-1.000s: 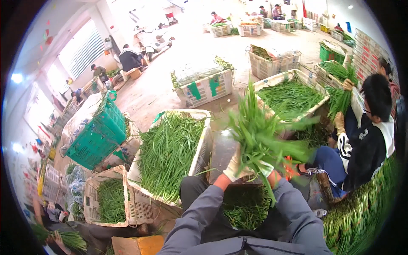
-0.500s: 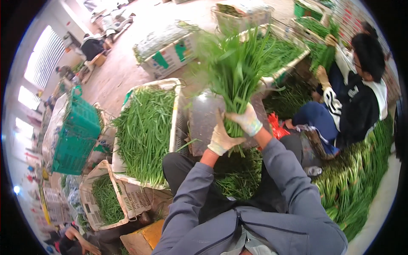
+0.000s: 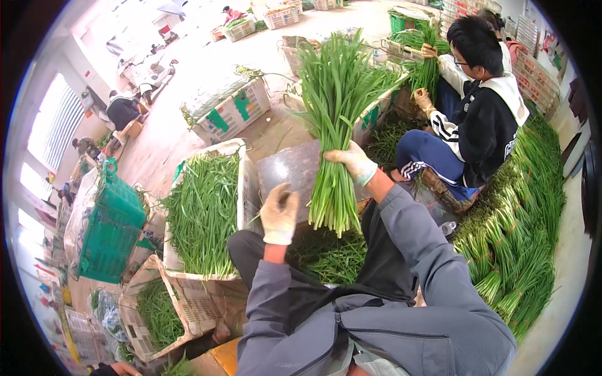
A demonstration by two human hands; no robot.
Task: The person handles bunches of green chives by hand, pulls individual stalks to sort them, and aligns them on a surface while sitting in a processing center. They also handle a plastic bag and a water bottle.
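My gloved right hand [image 3: 352,161] is wrapped round the stalks of a thick bunch of garlic chives [image 3: 334,100]. The bunch stands nearly upright, leaves up and pale cut ends down, over the near side of a dark, worn board [image 3: 282,164]. Apart from it, to the left, is my gloved left hand [image 3: 279,216], its fingers loosely curled and apart, with nothing visible in them. It is raised near the board's front left corner, beside a white crate [image 3: 246,182] filled with loose chives [image 3: 204,210].
Loose greens [image 3: 332,258] lie between my legs. On the right a co-worker [image 3: 480,119] sits holding another bunch [image 3: 425,74]. Tied bunches [image 3: 511,250] are piled behind them. Green crates [image 3: 113,219] and a smaller cream crate [image 3: 179,313] stand at left; a covered crate [image 3: 232,109] is farther off.
My left hand has let go of the bunch and moved left. The right hand still grips it, now with the cut ends hanging lower and in plain view. The whole view has shifted.
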